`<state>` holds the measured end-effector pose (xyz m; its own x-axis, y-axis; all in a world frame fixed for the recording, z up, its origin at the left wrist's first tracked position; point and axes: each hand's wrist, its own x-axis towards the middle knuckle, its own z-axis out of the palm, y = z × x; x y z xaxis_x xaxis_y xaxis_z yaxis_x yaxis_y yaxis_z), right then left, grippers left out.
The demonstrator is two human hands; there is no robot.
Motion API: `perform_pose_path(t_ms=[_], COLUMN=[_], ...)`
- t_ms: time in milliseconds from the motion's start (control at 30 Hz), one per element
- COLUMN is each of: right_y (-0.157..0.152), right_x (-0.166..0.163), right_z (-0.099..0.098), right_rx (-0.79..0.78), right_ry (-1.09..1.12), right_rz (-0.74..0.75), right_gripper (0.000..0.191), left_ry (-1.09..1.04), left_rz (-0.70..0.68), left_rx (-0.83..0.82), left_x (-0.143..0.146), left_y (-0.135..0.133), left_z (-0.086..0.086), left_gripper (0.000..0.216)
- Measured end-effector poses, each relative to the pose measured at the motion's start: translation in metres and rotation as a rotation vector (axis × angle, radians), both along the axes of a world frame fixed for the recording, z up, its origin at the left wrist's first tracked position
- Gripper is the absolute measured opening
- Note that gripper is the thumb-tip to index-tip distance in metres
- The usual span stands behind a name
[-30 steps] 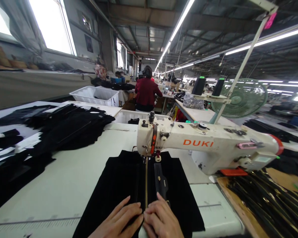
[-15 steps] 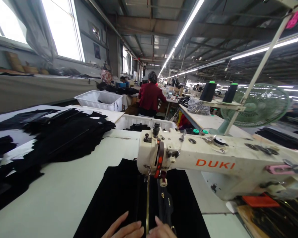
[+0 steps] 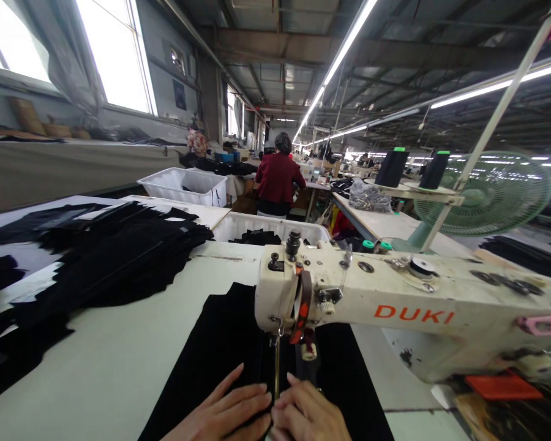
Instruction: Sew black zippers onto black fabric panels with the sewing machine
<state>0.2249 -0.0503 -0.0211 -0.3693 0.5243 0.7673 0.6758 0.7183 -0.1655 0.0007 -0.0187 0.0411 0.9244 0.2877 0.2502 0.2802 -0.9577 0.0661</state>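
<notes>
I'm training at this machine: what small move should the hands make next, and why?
Probably ease the black fabric slightly forward under the sewing machine: the left hand and right hand rest on it by the near visible end of the gold strip, which leads up beneath the machine.

Left hand [image 3: 227, 409] palm down, loosely spread; right hand [image 3: 311, 409] curled, close beside

Left hand [image 3: 229, 410], right hand [image 3: 310, 413]: came nearer sewing machine [image 3: 349, 306] | black cloth [image 3: 211, 355]: apparently slid farther under | gold strip [image 3: 277, 367]: exposed length shortened | upper gold pull: left sight
</notes>
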Motion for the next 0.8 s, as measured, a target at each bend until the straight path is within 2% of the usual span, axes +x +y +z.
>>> perform_pose_path(t_ms=[133,300,433,567,800], right_y=[0.012,0.022,0.028,0.036,0.034], right_x=[0.002,0.006,0.008,0.008,0.007], right_z=[0.007,0.011,0.014,0.017,0.022], right_rx=[-0.030,-0.188,-0.246,-0.340,-0.420], right_ry=[-0.002,0.030,0.028,0.016,0.025], right_rz=[0.047,0.043,0.025,-0.028,-0.095], right_gripper=[0.022,0.010,0.022,0.025,0.026], left_ry=[-0.037,-0.104,-0.098,-0.105,-0.221], left_rz=[0.043,0.108,0.139,0.164,0.167], left_rx=[-0.012,-0.062,-0.134,-0.182,-0.157], left_x=[0.001,0.002,0.002,0.000,0.000], left_y=[0.004,0.006,0.013,0.024,0.037], left_z=[0.012,0.014,0.012,0.002,-0.023], left_gripper=[0.032,0.046,0.055,0.056,0.056])
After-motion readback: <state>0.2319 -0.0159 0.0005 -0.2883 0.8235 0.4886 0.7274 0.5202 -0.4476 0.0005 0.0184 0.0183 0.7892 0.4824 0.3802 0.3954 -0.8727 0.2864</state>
